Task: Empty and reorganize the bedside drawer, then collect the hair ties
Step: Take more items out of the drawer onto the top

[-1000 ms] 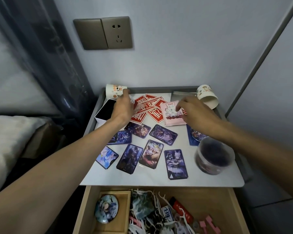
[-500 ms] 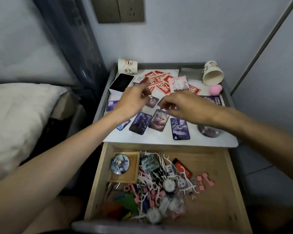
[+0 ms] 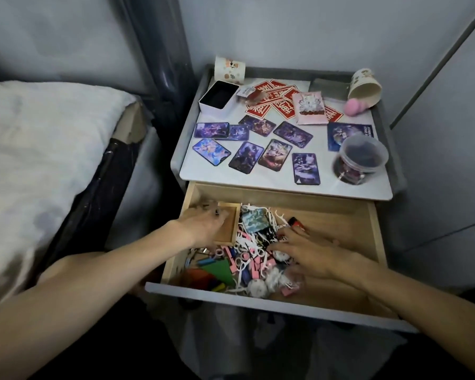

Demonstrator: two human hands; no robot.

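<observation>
1. Drawer (image 3: pixel 258 297) stands pulled out toward me, grey front nearest. Both forearms reach in over it.
2. Right hand (image 3: pixel 307 253): palm down, fingers spread flat on the clutter, gripping nothing I can see.
3. Left hand (image 3: pixel 203 229): fingers bent down over the small wooden tray (image 3: pixel 229 229) at the drawer's left rear. Whether they hold anything under there, I cannot tell.
4. Clutter heap (image 3: pixel 251 250) lies between the 2 hands, its long axis running front to back down the drawer's middle. The right hand touches it and the left is just beside it. In it are white floss picks (image 3: pixel 274 216), pink bits, a green wedge (image 3: pixel 220 270) at front left, and a teal packet (image 3: pixel 254 219) and red-and-black stick (image 3: pixel 295 222) toward the rear.
5. Hair ties: none I can name for sure. Small ring shapes (image 3: pixel 240 260) just left of my right fingertips may be some. My guess is the right hand is better placed to lift from the heap. The picks thread through everything and would likely snag.
6. Nightstand top (image 3: pixel 272 179) beyond the drawer is crowded. Purple cards (image 3: pixel 244 157) sit along the front, and a clear tub (image 3: pixel 359 160) with dark contents stands near the right edge. Only a narrow front strip looks bare for unloading.
7. Farther back are red cards (image 3: pixel 274 101), a pink packet (image 3: pixel 309 108), an open white box (image 3: pixel 218 98), 1 upright paper cup (image 3: pixel 229 68), 1 tipped cup (image 3: pixel 365 86) and a pink sponge (image 3: pixel 351 106).
8. Bed (image 3: pixel 39 160) is well off to the left.
</observation>
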